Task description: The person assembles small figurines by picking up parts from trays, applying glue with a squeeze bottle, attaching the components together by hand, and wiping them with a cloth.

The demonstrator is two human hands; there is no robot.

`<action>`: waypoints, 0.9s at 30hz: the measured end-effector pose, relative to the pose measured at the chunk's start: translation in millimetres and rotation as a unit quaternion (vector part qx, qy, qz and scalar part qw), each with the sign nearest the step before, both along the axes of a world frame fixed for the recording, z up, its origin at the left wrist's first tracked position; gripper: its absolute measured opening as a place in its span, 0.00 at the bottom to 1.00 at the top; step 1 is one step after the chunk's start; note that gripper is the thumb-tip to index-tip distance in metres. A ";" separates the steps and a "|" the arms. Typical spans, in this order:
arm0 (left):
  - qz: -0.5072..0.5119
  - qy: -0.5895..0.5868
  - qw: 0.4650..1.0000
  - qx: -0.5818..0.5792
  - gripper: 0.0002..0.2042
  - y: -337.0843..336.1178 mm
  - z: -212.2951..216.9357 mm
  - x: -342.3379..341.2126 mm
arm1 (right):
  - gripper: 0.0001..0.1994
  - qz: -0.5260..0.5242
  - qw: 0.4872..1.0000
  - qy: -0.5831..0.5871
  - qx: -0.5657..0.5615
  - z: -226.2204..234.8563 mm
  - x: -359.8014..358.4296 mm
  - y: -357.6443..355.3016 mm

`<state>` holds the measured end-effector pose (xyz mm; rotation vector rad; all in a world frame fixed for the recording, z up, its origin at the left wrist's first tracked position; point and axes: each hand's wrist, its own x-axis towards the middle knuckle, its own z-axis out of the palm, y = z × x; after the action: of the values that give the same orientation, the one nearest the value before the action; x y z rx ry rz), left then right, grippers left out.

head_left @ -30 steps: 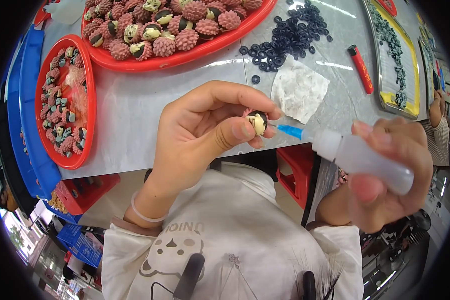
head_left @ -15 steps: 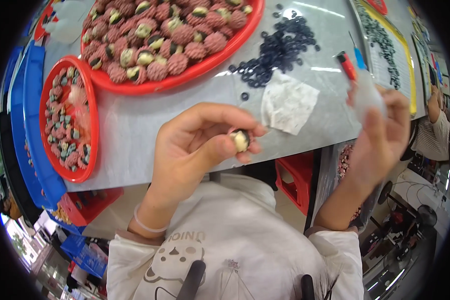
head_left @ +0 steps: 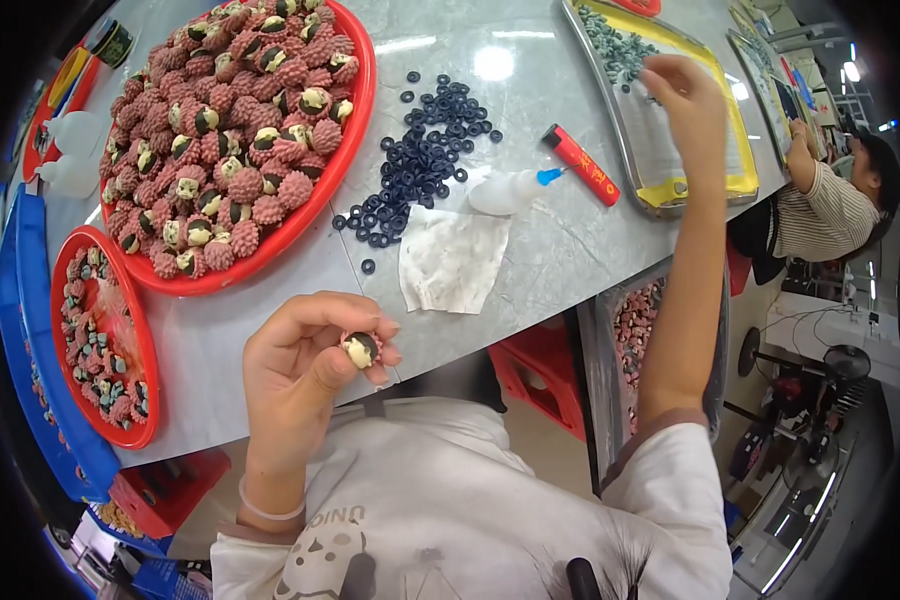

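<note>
My left hand [head_left: 305, 365] pinches a small pink ridged figure [head_left: 362, 349] with a cream face and dark cap between thumb and fingers, above the table's near edge. Stretched out far to the right, my right hand [head_left: 690, 100] has its fingers bent down at the small grey-green pieces [head_left: 610, 48] in a metal tray [head_left: 635, 190] edged in yellow. What its fingertips hold, if anything, is too small to make out. A white squeeze bottle [head_left: 500, 194] with a blue needle tip lies on the table, beside a red tube [head_left: 585, 168] with a black end.
A large red tray [head_left: 362, 130] heaped with similar pink figures stands at the left, a smaller red tray [head_left: 145, 400] nearer me. Dark blue rings [head_left: 410, 165] lie loose behind a smudged white cloth [head_left: 450, 262]. Another person [head_left: 835, 195] sits at the far right.
My right hand has let go of the squeeze bottle, now lying on the table, and moved to the metal tray. My left hand still holds the figure. The view has shifted rightward.
</note>
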<state>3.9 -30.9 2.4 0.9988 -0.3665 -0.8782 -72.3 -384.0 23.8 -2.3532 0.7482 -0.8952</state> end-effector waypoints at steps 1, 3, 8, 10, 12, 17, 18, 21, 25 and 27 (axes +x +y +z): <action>-0.003 -0.005 1.000 0.002 0.15 -1.5 0.8 0.4 | 0.06 0.004 0.998 0.045 -0.052 -9.2 7.4 -10.3; -0.004 -0.004 1.000 -0.005 0.15 -1.3 -1.0 0.6 | 0.06 0.014 0.990 0.089 -0.105 -12.7 13.4 -14.6; 0.007 -0.021 1.000 0.019 0.15 -0.4 -0.6 -2.1 | 0.10 0.001 0.997 -0.032 0.068 8.6 -5.9 13.6; 0.007 -0.016 1.000 0.012 0.15 2.5 -2.9 -2.0 | 0.10 0.022 0.961 -0.156 0.226 18.1 -15.7 40.0; 0.006 -0.009 1.000 0.012 0.15 3.8 -1.5 -1.2 | 0.10 0.094 0.922 -0.199 0.320 24.3 -34.5 68.1; -0.031 0.052 0.995 -0.073 0.13 6.8 1.8 -2.7 | 0.12 0.278 0.797 -0.203 0.496 3.8 -44.5 153.1; -0.029 0.055 0.996 -0.065 0.13 5.9 2.2 -3.9 | 0.13 0.277 0.757 -0.190 0.560 3.0 -46.0 163.6; -0.030 0.059 0.994 -0.086 0.13 5.9 2.4 -9.1 | 0.13 0.279 0.779 -0.127 0.547 5.6 -36.3 197.3; -0.039 0.056 0.994 -0.088 0.13 10.7 0.7 -9.8 | 0.12 0.268 0.769 -0.091 0.573 15.1 -27.9 213.5; -0.039 0.062 0.994 -0.086 0.13 13.3 2.1 -12.7 | 0.11 0.298 0.832 -0.069 0.463 15.6 -27.6 214.1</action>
<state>-8.8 -17.6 4.5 0.7724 -0.3709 -0.9580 -99.9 -169.9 39.4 -1.4585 0.2333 -0.2864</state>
